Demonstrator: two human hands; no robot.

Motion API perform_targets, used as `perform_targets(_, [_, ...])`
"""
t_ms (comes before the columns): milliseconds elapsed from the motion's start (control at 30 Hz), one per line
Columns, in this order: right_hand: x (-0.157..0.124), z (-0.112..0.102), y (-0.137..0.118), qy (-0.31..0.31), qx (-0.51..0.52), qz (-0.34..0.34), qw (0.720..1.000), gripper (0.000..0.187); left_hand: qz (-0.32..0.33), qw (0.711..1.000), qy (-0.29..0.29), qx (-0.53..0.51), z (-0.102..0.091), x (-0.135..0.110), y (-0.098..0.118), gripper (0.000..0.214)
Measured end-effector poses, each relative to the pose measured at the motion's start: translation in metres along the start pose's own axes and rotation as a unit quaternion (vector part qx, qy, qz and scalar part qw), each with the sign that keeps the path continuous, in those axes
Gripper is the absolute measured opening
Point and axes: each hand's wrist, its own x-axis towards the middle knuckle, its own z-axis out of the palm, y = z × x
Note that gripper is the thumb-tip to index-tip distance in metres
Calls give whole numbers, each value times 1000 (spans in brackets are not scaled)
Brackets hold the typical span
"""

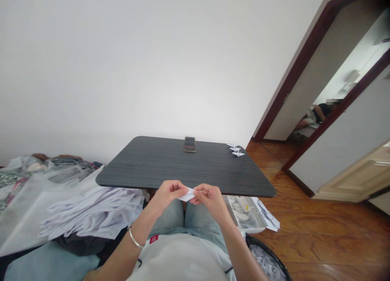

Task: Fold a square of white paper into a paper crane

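A small folded piece of white paper is held above my lap, just off the near edge of the dark table. My left hand pinches its left side between thumb and fingers. On the other side, my right hand grips the right end the same way. Fingertips hide part of the paper, so its exact fold cannot be made out. Several white folded paper cranes stand in a row near the table's far right corner.
A phone rests at the table's back edge. White cloth and other fabrics are piled at left. Below right are an open box, paper sheets and a bin of scraps. Another person is beyond the doorway.
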Motion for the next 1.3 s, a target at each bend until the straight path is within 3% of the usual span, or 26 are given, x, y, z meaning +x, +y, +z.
perform_targets(567, [-1, -7, -9, 1, 24, 7, 1000, 32, 96, 985, 78, 122, -3, -3, 1, 15])
perform_targets(1300, [-3, -12, -10, -6, 17, -16, 1000, 29, 107, 981, 72, 146, 0, -7, 8, 16])
